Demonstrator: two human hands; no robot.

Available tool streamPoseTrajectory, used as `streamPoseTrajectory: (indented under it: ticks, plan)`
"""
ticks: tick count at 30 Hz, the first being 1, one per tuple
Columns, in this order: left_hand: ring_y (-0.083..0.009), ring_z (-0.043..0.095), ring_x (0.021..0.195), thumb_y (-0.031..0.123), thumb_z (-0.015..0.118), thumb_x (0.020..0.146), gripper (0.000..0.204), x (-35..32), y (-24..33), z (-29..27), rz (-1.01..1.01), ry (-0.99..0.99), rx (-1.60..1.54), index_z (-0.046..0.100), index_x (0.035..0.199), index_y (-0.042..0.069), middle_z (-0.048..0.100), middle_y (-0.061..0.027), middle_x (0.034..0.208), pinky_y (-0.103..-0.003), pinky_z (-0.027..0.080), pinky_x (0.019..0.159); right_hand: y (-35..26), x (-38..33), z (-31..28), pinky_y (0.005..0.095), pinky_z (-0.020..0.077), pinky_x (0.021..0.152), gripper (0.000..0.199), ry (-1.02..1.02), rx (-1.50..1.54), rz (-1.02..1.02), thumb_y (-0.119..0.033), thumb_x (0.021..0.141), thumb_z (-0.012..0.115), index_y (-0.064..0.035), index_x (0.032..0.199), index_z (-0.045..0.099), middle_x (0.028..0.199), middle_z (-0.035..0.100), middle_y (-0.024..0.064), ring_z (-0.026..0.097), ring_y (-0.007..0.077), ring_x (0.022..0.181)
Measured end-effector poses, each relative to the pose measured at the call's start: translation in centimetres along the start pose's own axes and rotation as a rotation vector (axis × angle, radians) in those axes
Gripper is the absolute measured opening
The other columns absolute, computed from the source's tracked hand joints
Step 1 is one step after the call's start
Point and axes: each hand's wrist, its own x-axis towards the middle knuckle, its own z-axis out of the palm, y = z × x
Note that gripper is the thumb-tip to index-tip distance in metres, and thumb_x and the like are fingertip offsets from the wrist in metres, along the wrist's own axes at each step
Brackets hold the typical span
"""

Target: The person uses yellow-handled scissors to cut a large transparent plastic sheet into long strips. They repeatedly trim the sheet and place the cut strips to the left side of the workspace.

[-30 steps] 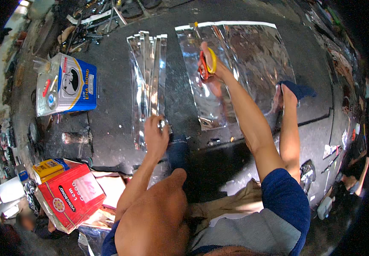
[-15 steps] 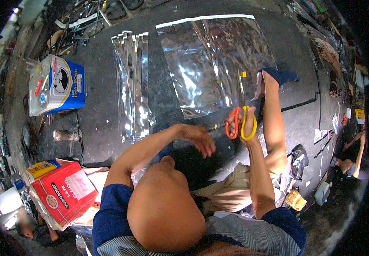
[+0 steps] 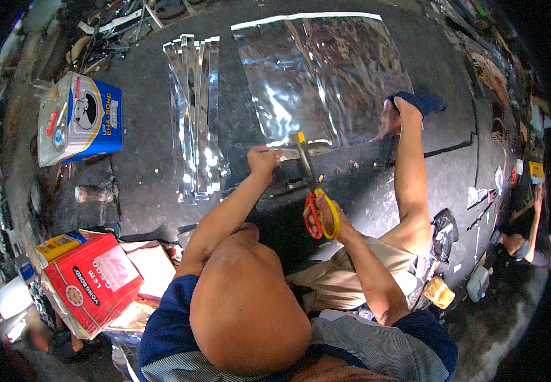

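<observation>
A large shiny transparent plastic sheet (image 3: pixel 352 70) lies flat on the dark work surface. My left hand (image 3: pixel 263 162) is closed at the near left corner of this sheet, pinching its edge. Through the handle loops of a pair of scissors (image 3: pixel 307 162), one red and one yellow, go the fingers of my right hand (image 3: pixel 345 230). The blades point away from me, with a yellow piece at their tip over the sheet's near edge; I cannot tell how far apart they are. Left of the sheet, several narrow shiny strips (image 3: pixel 193 121) lie in a bundle.
My bare foot (image 3: pixel 391 120) rests by the sheet's right edge, a dark blue cloth around the ankle. On the left stand a blue and white can (image 3: pixel 102 118) and a red carton (image 3: pixel 91 280). Another person (image 3: pixel 523 245) sits far right; a jar (image 3: pixel 94 193) lies near the can.
My left hand has moved forward and left to the sheet's near corner and closed there. My right hand has brought the scissors left and nearer to me, their tip now at the near edge.
</observation>
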Motion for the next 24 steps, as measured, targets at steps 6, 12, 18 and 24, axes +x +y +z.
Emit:
streamPoseTrajectory:
  ticks: [6,12,18,24]
  plan:
    - [-0.0169,0.06,0.066,0.0,0.071,0.068,0.032,3.3,0.9,-3.7,0.13,-0.069,0.021,0.058,0.097,-0.001,0.063,-0.0111,0.081,-0.028,0.048,0.051,-0.4,-1.1,1.4,0.0306,0.0428,0.038,0.059,0.029,-0.162,0.092,-0.06,0.088,0.046,-0.0022,0.079,0.055,0.054,0.049,0.0045,0.051,0.0169,0.042]
    - [-0.0132,0.058,0.062,0.006,0.065,0.076,0.011,4.9,2.9,-6.5,0.004,-0.337,0.003,0.064,0.084,-0.002,0.061,-0.0067,0.072,-0.024,0.044,0.047,1.2,-1.1,3.6,0.0303,0.0451,0.046,0.072,-0.05,-0.125,0.218,-0.071,0.084,0.041,-0.0006,0.086,0.056,0.06,0.05,0.0044,0.053,0.0163,0.049]
    - [-0.0111,0.052,0.051,0.009,0.06,0.079,0.01,4.9,4.6,-6.7,0.005,-0.373,0.085,0.063,0.071,0.003,0.059,-0.0034,0.063,-0.024,0.039,0.047,4.6,1.6,5.4,0.0311,0.0488,0.056,0.077,-0.208,-0.095,0.243,-0.077,0.078,0.043,-0.0014,0.09,0.055,0.064,0.052,0.0037,0.055,0.0162,0.055]
    - [-0.0121,0.051,0.051,0.014,0.064,0.076,0.015,4.9,4.9,-6.8,0.026,-0.397,0.112,0.062,0.065,0.003,0.059,-0.0038,0.06,-0.026,0.037,0.046,3.4,4.4,8.5,0.0304,0.0498,0.053,0.089,-0.026,-0.232,0.231,-0.086,0.07,0.037,-0.0006,0.087,0.054,0.062,0.052,0.0049,0.057,0.0163,0.053]
